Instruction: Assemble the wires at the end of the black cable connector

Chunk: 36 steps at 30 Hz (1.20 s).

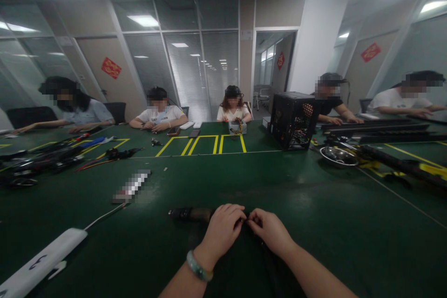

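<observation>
A dark, tube-shaped object [195, 214] with a brownish section lies across the green table [167, 260] in front of me. Its right end disappears under my left hand [223, 228], whose fingers curl over it. Close beside, my right hand [270, 230] is closed in a pinch, its fingertips nearly meeting those of the left. What sits between the right fingertips is small, dark and mostly hidden. A dark strip [267, 260] runs down towards me below the right hand, hard to make out against the table. A green bangle [199, 267] circles my left wrist.
A white power strip [45, 258] and a blurred-out device [132, 186] on a cable lie to the left. Further off are cables and tools [118, 153], a black computer case [295, 121], and a metal bowl [338, 157]. Several people sit along the far side.
</observation>
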### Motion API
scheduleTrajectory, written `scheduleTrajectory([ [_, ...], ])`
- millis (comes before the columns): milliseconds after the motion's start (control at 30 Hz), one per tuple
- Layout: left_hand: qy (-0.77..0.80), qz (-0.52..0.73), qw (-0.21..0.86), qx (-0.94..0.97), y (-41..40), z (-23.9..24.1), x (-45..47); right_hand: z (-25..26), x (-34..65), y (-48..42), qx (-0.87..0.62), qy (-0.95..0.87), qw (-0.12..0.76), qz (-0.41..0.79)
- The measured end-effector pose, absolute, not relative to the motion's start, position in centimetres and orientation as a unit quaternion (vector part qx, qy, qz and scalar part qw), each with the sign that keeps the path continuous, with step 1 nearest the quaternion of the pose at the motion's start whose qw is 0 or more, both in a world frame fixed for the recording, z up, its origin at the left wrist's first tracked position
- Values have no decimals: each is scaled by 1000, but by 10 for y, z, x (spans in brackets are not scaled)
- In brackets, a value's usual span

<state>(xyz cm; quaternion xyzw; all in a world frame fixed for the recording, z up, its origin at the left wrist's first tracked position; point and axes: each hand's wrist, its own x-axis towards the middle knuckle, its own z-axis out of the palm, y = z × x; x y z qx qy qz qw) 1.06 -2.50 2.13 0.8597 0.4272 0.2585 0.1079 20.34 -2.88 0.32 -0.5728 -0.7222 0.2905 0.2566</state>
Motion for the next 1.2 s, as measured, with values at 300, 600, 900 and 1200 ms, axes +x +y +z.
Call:
scheduleTrajectory([
  [300, 441, 264, 119, 849, -25, 17, 9, 7, 204, -30, -570, -719, 259, 301],
  [600, 439, 269, 104, 851, -24, 19, 11, -5, 205, -26, -567, -724, 262, 294],
  [900, 432, 286, 61, 853, -22, 20, 14, -3, 205, -22, -576, -729, 250, 272],
  [1200, 440, 282, 41, 851, -12, 24, 21, -3, 213, -6, -592, -727, 246, 246],
])
